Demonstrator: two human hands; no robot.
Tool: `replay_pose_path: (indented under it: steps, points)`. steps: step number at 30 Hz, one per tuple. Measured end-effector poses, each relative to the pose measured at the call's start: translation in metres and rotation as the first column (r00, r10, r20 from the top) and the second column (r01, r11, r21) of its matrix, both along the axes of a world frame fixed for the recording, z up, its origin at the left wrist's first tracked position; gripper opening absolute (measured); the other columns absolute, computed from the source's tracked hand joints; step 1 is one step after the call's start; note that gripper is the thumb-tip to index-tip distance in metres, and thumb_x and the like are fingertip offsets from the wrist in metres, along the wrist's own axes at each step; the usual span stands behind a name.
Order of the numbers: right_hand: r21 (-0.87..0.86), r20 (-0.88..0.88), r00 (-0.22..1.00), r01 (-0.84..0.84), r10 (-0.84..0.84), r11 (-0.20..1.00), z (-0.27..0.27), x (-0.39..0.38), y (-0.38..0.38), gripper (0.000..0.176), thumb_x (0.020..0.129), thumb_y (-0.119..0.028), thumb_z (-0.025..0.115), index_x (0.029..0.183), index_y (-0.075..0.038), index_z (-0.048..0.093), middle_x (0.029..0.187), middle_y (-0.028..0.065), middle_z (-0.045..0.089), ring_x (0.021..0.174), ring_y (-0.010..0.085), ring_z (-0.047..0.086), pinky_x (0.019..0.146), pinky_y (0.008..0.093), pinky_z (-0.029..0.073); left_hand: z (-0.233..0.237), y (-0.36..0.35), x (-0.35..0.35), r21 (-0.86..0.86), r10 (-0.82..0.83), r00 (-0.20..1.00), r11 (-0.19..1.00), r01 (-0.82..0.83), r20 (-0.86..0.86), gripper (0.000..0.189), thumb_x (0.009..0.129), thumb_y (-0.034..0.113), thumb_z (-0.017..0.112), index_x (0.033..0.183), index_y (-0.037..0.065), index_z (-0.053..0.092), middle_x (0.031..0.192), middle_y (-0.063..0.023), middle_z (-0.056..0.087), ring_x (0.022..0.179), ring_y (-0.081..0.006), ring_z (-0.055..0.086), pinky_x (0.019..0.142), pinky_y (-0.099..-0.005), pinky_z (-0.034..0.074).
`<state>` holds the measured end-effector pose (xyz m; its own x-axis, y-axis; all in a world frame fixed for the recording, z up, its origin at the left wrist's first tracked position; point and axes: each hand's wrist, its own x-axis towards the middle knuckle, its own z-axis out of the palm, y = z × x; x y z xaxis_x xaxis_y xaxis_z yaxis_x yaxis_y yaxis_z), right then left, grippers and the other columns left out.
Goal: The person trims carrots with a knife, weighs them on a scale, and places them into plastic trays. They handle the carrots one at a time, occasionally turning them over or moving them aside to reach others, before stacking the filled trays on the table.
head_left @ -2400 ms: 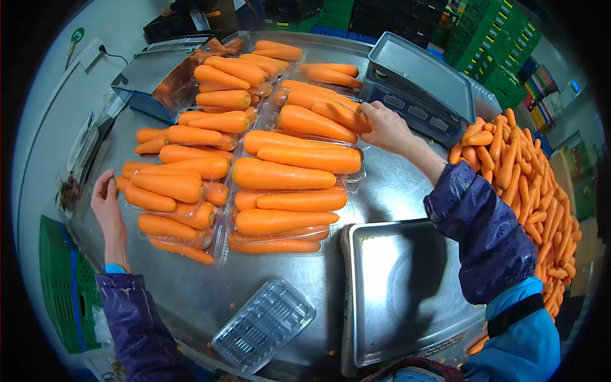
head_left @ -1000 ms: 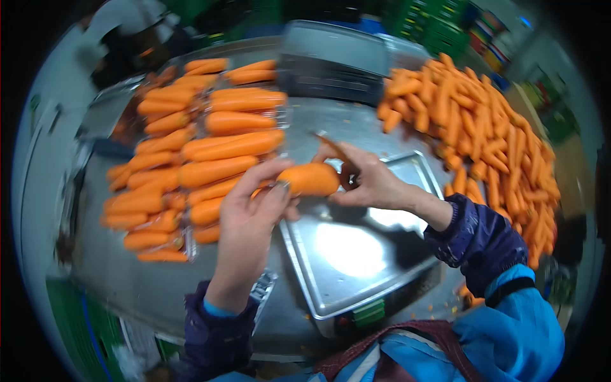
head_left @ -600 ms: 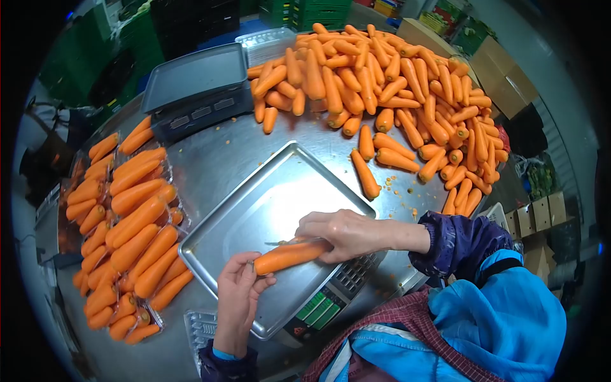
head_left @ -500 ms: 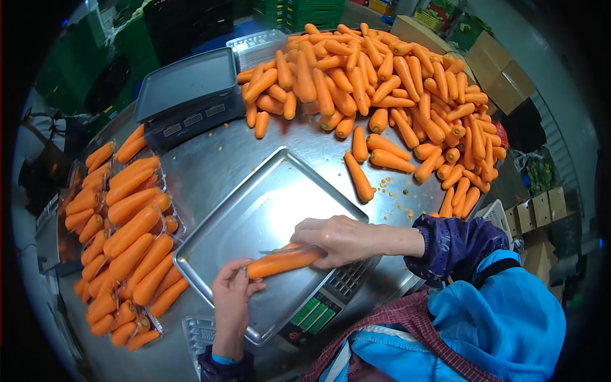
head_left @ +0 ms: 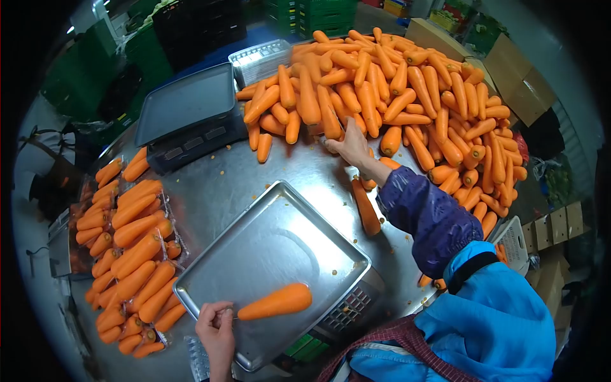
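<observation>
A single carrot (head_left: 277, 302) lies across the shiny metal tray (head_left: 219, 254). My left hand (head_left: 216, 328) is at the tray's near left corner, its thumb and fingers closed on the carrot's thin tip. My right hand (head_left: 355, 151) reaches out to the front edge of the big carrot pile (head_left: 420, 95). Its thumb and fingers are spread around the lower end of a carrot (head_left: 329, 118); some fingertips are hidden among the carrots. Below my right forearm, a loose carrot (head_left: 365, 207) rests on the metal table.
Packed carrots (head_left: 137, 254) in clear trays stand on the left. A dark scale (head_left: 188, 108) and stacked clear plastic trays (head_left: 258, 60) are at the back. Under the metal tray sits a device with a vented side (head_left: 347, 309). Cardboard boxes (head_left: 519, 76) stand at right.
My right hand has left the carrot over the tray and moved up and away to the pile. That carrot now lies on the tray, still at my left fingers. The view has shifted slightly.
</observation>
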<state>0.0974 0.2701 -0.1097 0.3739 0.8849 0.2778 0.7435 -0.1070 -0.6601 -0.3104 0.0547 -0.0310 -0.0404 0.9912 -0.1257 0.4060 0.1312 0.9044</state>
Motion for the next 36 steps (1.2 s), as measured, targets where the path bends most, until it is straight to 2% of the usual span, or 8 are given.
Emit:
replay_pose_path:
  steps: [3, 7, 13, 20, 25, 29, 31, 36]
  points:
    - [0.008, -0.127, 0.992, 0.017, -0.015, 1.000, -0.007, 0.001, 0.013, 0.058, 0.070, -0.023, 0.071, 0.114, 0.004, 0.043, 0.099, 0.0190, 0.060, 0.082, 0.0317, 0.062, 0.070, 0.0379, 0.050, 0.004, -0.001, 0.001, -0.037, 0.045, 0.999, 0.998, -0.044, 0.022, 0.007, 0.080, -0.005, 0.055, 0.083, -0.002, 0.061, 0.073, 0.0003, 0.047, 0.060, -0.0047, 0.044, 0.054, -0.0174, 0.035]
    - [-0.041, -0.886, 0.463, -0.094, 0.008, 0.995, 0.017, -0.011, -0.014, 0.040, 0.078, -0.017, 0.070, 0.110, -0.004, 0.048, 0.056, -0.0044, 0.042, 0.041, 0.0047, 0.037, 0.039, 0.0198, 0.031, -0.002, 0.006, -0.011, -0.042, 0.042, 0.999, 0.998, -0.042, 0.007, 0.005, 0.083, -0.001, 0.055, 0.081, -0.001, 0.060, 0.071, -0.0005, 0.050, 0.064, -0.0058, 0.047, 0.057, -0.0187, 0.037]
    - [-0.092, -0.889, 0.455, -0.298, 0.057, 0.950, 0.029, -0.019, -0.049, 0.035, 0.080, -0.019, 0.065, 0.109, -0.005, 0.050, 0.057, -0.0072, 0.038, 0.042, 0.0027, 0.034, 0.037, 0.0182, 0.026, 0.035, 0.079, -0.084, 0.333, 0.153, 0.947, 0.941, -0.052, -0.282, 0.014, 0.086, 0.009, 0.056, 0.091, -0.003, 0.061, 0.079, -0.0063, 0.062, 0.076, -0.0123, 0.056, 0.068, -0.0249, 0.044]
    - [-0.174, -0.770, 0.619, -0.436, 0.154, 0.883, 0.068, -0.045, -0.060, 0.034, 0.080, -0.019, 0.064, 0.106, -0.003, 0.050, 0.057, -0.0056, 0.039, 0.044, 0.0036, 0.036, 0.039, 0.0184, 0.028, 0.015, 0.186, -0.233, 0.239, 0.375, 0.708, 0.927, -0.289, -0.599, 0.037, 0.081, 0.020, 0.060, 0.110, -0.002, 0.057, 0.092, -0.0165, 0.064, 0.088, -0.0291, 0.061, 0.079, -0.0357, 0.047]
    - [-0.229, -0.166, 0.930, -0.359, 0.327, 0.905, 0.041, -0.031, -0.005, 0.035, 0.072, -0.013, 0.066, 0.102, 0.002, 0.056, 0.081, 0.0094, 0.062, 0.068, 0.0142, 0.059, 0.061, 0.0253, 0.047, 0.002, 0.215, -0.254, 0.106, 0.261, 0.600, 0.954, -0.281, -0.756, 0.038, 0.081, 0.023, 0.058, 0.109, -0.002, 0.058, 0.097, -0.0214, 0.062, 0.095, -0.0352, 0.059, 0.082, -0.0403, 0.046]
    - [-0.112, 0.013, 0.808, -0.584, 0.589, 0.804, 0.070, -0.131, 0.040, 0.036, 0.076, -0.013, 0.062, 0.106, 0.005, 0.056, 0.091, 0.0123, 0.062, 0.075, 0.0180, 0.061, 0.067, 0.0280, 0.048, -0.016, 0.237, -0.274, 0.027, 0.178, 0.674, 0.973, -0.229, -0.717, 0.041, 0.081, 0.027, 0.057, 0.108, -0.003, 0.059, 0.104, -0.0246, 0.061, 0.098, -0.0362, 0.058, 0.082, -0.0410, 0.046]
    - [-0.201, -0.322, 0.634, -0.771, 0.703, 0.604, 0.069, -0.193, 0.063, 0.039, 0.079, -0.014, 0.060, 0.109, 0.010, 0.053, 0.101, 0.0162, 0.061, 0.060, 0.0117, 0.058, 0.049, 0.0235, 0.046, -0.019, 0.243, -0.278, 0.014, 0.157, 0.668, 0.976, -0.215, -0.727, 0.041, 0.081, 0.025, 0.058, 0.109, -0.003, 0.060, 0.105, -0.0244, 0.061, 0.097, -0.0358, 0.059, 0.082, -0.0407, 0.046]
    - [-0.419, -0.220, 0.573, -0.786, 0.789, 0.454, 0.043, -0.342, 0.105, 0.030, 0.075, -0.018, 0.064, 0.089, 0.009, 0.061, 0.069, 0.0172, 0.064, 0.052, 0.0197, 0.061, 0.048, 0.0302, 0.049, -0.039, 0.252, -0.289, 0.015, 0.170, 0.728, 0.977, -0.214, -0.664, 0.034, 0.077, 0.013, 0.062, 0.107, -0.003, 0.061, 0.095, -0.0204, 0.065, 0.085, -0.0306, 0.064, 0.075, -0.0375, 0.050]
